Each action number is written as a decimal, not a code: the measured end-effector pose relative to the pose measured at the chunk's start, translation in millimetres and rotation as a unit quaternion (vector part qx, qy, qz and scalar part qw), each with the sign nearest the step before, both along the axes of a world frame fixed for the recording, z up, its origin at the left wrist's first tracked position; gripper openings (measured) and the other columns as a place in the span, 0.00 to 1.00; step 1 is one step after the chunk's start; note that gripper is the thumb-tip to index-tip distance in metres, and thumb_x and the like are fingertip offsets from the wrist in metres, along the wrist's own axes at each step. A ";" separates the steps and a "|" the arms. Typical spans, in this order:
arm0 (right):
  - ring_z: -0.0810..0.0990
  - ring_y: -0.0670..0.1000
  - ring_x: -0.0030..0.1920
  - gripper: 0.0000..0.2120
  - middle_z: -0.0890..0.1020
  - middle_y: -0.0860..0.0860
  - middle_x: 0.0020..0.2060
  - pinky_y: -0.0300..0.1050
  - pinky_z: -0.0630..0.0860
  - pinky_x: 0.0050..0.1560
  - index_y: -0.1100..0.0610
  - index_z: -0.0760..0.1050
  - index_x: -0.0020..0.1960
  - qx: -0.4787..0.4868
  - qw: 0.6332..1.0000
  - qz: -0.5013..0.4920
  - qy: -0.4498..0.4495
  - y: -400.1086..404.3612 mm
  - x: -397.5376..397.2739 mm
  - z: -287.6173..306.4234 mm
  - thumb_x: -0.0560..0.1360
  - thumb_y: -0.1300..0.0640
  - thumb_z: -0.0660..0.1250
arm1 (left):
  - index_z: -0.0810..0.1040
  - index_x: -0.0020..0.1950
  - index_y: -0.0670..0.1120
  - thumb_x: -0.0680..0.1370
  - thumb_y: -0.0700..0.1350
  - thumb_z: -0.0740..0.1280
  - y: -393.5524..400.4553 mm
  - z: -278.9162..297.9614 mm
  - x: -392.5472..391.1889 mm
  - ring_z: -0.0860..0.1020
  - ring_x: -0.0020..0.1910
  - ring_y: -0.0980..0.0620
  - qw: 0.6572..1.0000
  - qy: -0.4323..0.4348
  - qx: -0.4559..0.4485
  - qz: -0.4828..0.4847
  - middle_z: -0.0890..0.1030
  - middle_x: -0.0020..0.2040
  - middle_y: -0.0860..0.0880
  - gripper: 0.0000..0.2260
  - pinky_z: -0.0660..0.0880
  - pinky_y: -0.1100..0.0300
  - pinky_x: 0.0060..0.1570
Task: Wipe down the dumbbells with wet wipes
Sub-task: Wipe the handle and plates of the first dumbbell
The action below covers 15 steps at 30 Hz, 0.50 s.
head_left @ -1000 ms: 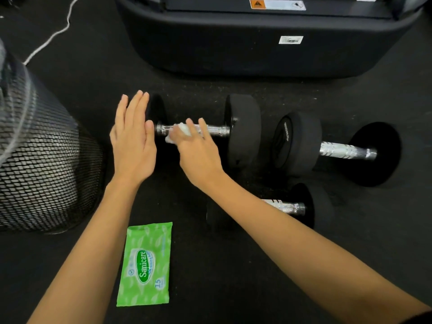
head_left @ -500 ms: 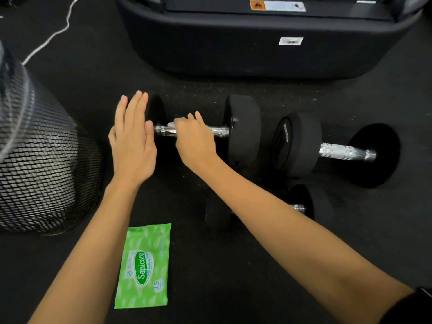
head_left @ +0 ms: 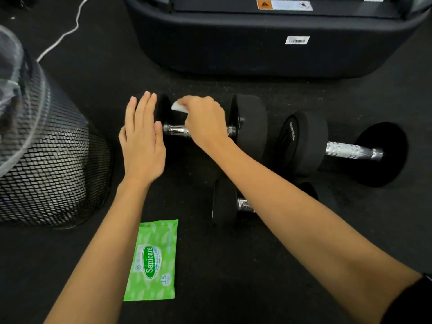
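Observation:
Three black dumbbells with chrome handles lie on the dark floor. The left dumbbell (head_left: 251, 123) has my right hand (head_left: 205, 121) over its handle, pinching a white wet wipe (head_left: 178, 106) against the inner face of its left weight. My left hand (head_left: 142, 139) lies flat, fingers together, against the outer side of that left weight, holding nothing. A second dumbbell (head_left: 348, 150) lies to the right. A third, smaller dumbbell (head_left: 225, 204) sits nearer me, mostly hidden under my right forearm. A green wet wipe pack (head_left: 153, 260) lies flat near my left forearm.
A black mesh waste bin (head_left: 51, 164) with a clear liner stands at the left. A large dark machine base (head_left: 268, 43) runs along the back, close behind the dumbbells. A white cable (head_left: 67, 31) trails across the floor at the back left.
My right hand has lifted off the chrome handle and moved the wipe up and left onto the left weight's inner face. My left hand has stayed against that weight.

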State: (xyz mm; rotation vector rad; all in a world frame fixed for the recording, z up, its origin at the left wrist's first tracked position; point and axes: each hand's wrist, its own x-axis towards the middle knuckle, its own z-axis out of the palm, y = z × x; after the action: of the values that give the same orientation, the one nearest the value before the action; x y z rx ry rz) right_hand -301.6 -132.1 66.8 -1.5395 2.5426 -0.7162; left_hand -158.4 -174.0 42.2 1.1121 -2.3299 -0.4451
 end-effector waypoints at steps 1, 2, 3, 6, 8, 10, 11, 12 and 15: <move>0.81 0.55 0.54 0.19 0.82 0.53 0.54 0.49 0.77 0.53 0.51 0.76 0.64 0.015 0.999 0.028 -0.001 -1.7 4.3 -3.6 0.75 0.63 0.65 | 0.55 0.80 0.51 0.86 0.47 0.50 0.1 -0.2 0.2 0.47 0.79 0.55 1.000 -0.002 -0.002 0.000 0.55 0.80 0.55 0.21 0.55 0.43 0.72; 0.81 0.55 0.53 0.18 0.83 0.53 0.53 0.49 0.78 0.53 0.52 0.77 0.63 0.033 0.998 0.056 -0.004 -1.1 9.0 -9.3 0.75 0.63 0.64 | 0.55 0.80 0.51 0.86 0.47 0.49 0.3 -0.4 0.2 0.47 0.79 0.55 1.000 -0.003 -0.003 0.000 0.55 0.80 0.55 0.21 0.56 0.43 0.72; 0.82 0.55 0.52 0.18 0.83 0.53 0.52 0.49 0.78 0.53 0.53 0.77 0.63 0.041 0.996 0.074 -0.010 1.9 12.6 -14.9 0.75 0.64 0.64 | 0.55 0.80 0.51 0.86 0.47 0.50 0.9 -0.6 0.1 0.47 0.79 0.55 1.000 -0.003 -0.005 0.000 0.55 0.80 0.55 0.21 0.56 0.43 0.72; 0.80 0.56 0.58 0.22 0.82 0.55 0.58 0.52 0.75 0.60 0.54 0.76 0.65 0.012 0.995 0.097 -0.018 14.7 14.0 -27.0 0.73 0.68 0.64 | 0.55 0.80 0.51 0.85 0.46 0.50 2.4 -0.8 0.0 0.48 0.79 0.55 1.000 0.000 -0.010 0.005 0.55 0.80 0.55 0.22 0.56 0.43 0.72; 0.78 0.58 0.62 0.23 0.79 0.58 0.62 0.54 0.74 0.62 0.56 0.76 0.65 0.002 0.994 0.105 -0.015 24.4 12.8 -29.6 0.73 0.71 0.64 | 0.55 0.80 0.51 0.85 0.46 0.50 3.6 -1.3 -0.3 0.48 0.79 0.55 1.000 0.001 -0.009 0.010 0.55 0.80 0.56 0.22 0.56 0.42 0.72; 0.78 0.58 0.61 0.23 0.80 0.57 0.60 0.54 0.75 0.61 0.56 0.76 0.65 0.000 0.995 0.096 -0.014 26.5 11.8 -29.5 0.73 0.71 0.63 | 0.55 0.80 0.51 0.85 0.46 0.50 4.1 -1.9 -0.3 0.47 0.79 0.55 1.000 -0.001 -0.009 0.011 0.54 0.80 0.56 0.22 0.57 0.42 0.72; 0.79 0.57 0.59 0.22 0.82 0.56 0.58 0.53 0.75 0.59 0.55 0.76 0.65 -0.003 0.996 0.085 -0.014 23.3 11.3 -28.6 0.74 0.70 0.64 | 0.55 0.80 0.51 0.85 0.46 0.50 4.0 -2.1 -0.3 0.47 0.79 0.55 1.000 -0.001 -0.010 0.011 0.54 0.80 0.56 0.22 0.57 0.41 0.72; 0.80 0.56 0.56 0.21 0.83 0.55 0.55 0.52 0.76 0.58 0.54 0.77 0.64 -0.004 0.997 0.073 -0.019 18.8 11.5 -27.5 0.74 0.69 0.64 | 0.55 0.80 0.51 0.85 0.46 0.50 3.7 -2.3 -0.4 0.47 0.79 0.55 1.000 0.000 -0.010 0.010 0.54 0.80 0.55 0.22 0.57 0.41 0.73; 0.80 0.54 0.56 0.20 0.83 0.54 0.55 0.50 0.75 0.59 0.54 0.77 0.63 -0.008 0.996 0.079 -0.043 11.8 17.0 -23.4 0.74 0.68 0.64 | 0.55 0.80 0.51 0.85 0.47 0.50 3.1 -3.0 -0.4 0.48 0.79 0.55 1.000 0.006 -0.011 0.007 0.55 0.80 0.55 0.21 0.56 0.42 0.73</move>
State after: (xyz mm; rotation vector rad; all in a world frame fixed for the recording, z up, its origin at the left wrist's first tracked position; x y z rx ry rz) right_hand -284.6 -120.3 43.5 -1.6525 2.3290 -0.7655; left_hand -158.8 -171.0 39.2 1.1131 -2.3100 -0.4186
